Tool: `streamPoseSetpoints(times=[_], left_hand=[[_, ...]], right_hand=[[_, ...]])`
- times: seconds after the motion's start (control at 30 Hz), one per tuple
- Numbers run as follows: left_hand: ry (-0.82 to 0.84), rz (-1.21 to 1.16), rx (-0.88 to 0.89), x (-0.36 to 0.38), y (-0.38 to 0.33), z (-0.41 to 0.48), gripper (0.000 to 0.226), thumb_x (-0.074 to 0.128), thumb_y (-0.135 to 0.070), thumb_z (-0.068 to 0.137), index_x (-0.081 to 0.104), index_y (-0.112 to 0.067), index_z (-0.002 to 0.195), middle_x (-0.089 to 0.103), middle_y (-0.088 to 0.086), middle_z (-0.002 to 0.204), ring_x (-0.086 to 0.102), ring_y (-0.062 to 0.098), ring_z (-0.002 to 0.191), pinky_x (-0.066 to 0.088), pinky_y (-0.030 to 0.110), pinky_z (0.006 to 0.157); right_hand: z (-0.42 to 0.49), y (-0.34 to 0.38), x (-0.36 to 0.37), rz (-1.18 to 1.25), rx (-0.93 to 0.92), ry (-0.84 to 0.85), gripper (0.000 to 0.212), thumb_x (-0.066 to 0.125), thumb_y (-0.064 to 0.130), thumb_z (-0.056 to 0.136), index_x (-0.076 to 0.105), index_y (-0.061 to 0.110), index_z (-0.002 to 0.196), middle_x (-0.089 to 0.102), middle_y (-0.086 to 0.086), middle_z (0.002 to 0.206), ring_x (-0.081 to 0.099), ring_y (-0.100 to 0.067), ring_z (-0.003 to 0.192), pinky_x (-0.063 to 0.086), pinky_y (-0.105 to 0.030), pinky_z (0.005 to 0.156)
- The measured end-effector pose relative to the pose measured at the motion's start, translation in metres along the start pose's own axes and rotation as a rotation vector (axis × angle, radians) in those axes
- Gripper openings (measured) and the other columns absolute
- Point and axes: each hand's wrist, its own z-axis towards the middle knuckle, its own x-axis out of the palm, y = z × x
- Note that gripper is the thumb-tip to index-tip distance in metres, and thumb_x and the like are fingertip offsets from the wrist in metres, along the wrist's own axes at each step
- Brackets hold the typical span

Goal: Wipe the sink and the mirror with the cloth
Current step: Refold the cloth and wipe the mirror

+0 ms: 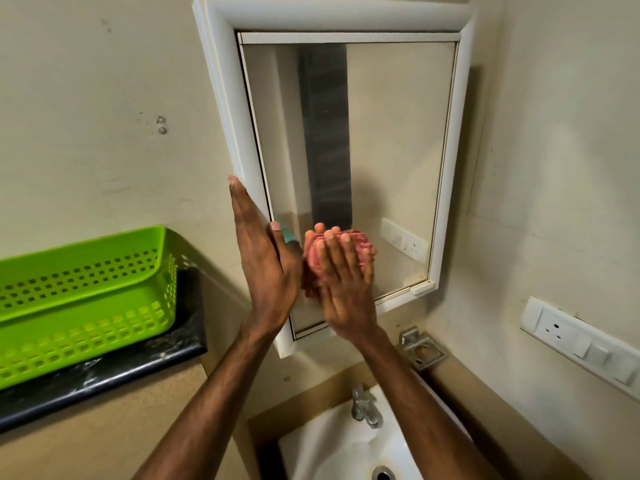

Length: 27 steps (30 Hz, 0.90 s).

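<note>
The person's right hand (341, 271) is pressing the bunched pink cloth (312, 252) against the lower left of the mirror (391, 150), with its fingers curling over the wad. The left hand (263, 258) is lying flat with straight fingers, bracing the white frame (221, 98). The cloth looks light, soft and squashable, so it is probably best gripped as one bunch. The glass is likely fragile and is calling for even, moderate pressure. The sink (332, 441) is sitting below.

Bathroom: mirror (363, 150), sink (339, 441), tap (363, 407)
</note>
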Motion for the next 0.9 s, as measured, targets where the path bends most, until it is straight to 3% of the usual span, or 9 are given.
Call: streamPoseSetpoints(times=[0.13,0.33,0.5,0.57,0.73,0.9], left_hand=[[-0.031,0.009,0.0,0.003,0.003,-0.001,0.065,0.039,-0.01,0.108,0.003,-0.004,0.162,0.003,0.003,0.172,0.008,0.014,0.16,0.014,0.028,0.129],[-0.086,0.052,-0.003,0.011,0.009,-0.004,0.064,0.041,-0.011,0.108,0.006,-0.002,0.161,0.006,0.004,0.172,0.01,0.012,0.159,0.014,0.017,0.126],[-0.107,0.056,0.022,0.014,0.015,-0.006,0.062,0.04,-0.009,0.108,0.008,0.001,0.161,0.008,0.008,0.171,0.01,0.013,0.159,0.012,0.017,0.126],[-0.113,0.054,0.019,0.015,0.017,-0.007,0.062,0.04,-0.009,0.108,0.008,0.002,0.16,0.008,0.008,0.171,0.01,0.013,0.159,0.012,0.017,0.126],[-0.112,0.026,0.02,0.016,0.02,-0.007,0.062,0.039,-0.011,0.108,0.009,0.002,0.16,0.009,0.01,0.17,0.01,0.01,0.159,0.013,0.015,0.125],[-0.047,-0.038,0.015,0.012,0.023,-0.006,0.065,0.039,-0.013,0.107,0.006,0.0,0.161,0.006,0.009,0.171,0.008,0.014,0.159,0.011,0.02,0.127]], right_hand=[[0.001,-0.049,-0.008,-0.031,0.108,-0.032,0.064,0.018,0.045,0.109,0.007,0.019,0.167,0.007,-0.005,0.176,0.008,-0.028,0.163,0.001,-0.054,0.131],[0.002,-0.099,-0.017,-0.045,0.275,-0.112,0.066,0.026,0.041,0.107,0.003,0.025,0.167,0.002,0.002,0.176,0.006,-0.023,0.164,0.01,-0.058,0.131],[0.007,-0.129,-0.03,0.036,0.413,-0.155,0.061,0.008,0.051,0.108,-0.006,0.034,0.165,0.003,0.002,0.174,0.01,-0.025,0.163,0.011,-0.059,0.13],[0.008,-0.131,-0.031,0.048,0.444,-0.176,0.062,0.005,0.053,0.108,-0.005,0.032,0.165,0.007,0.0,0.174,0.013,-0.028,0.163,0.012,-0.06,0.13],[0.005,-0.11,-0.018,0.079,0.665,-0.256,0.08,0.001,0.059,0.105,0.019,0.008,0.164,0.021,-0.013,0.173,0.018,-0.03,0.161,0.013,-0.056,0.131],[-0.02,-0.074,0.005,0.116,0.775,-0.275,0.078,0.001,0.057,0.106,0.013,0.006,0.165,0.014,-0.014,0.174,0.012,-0.029,0.163,0.01,-0.056,0.131]])
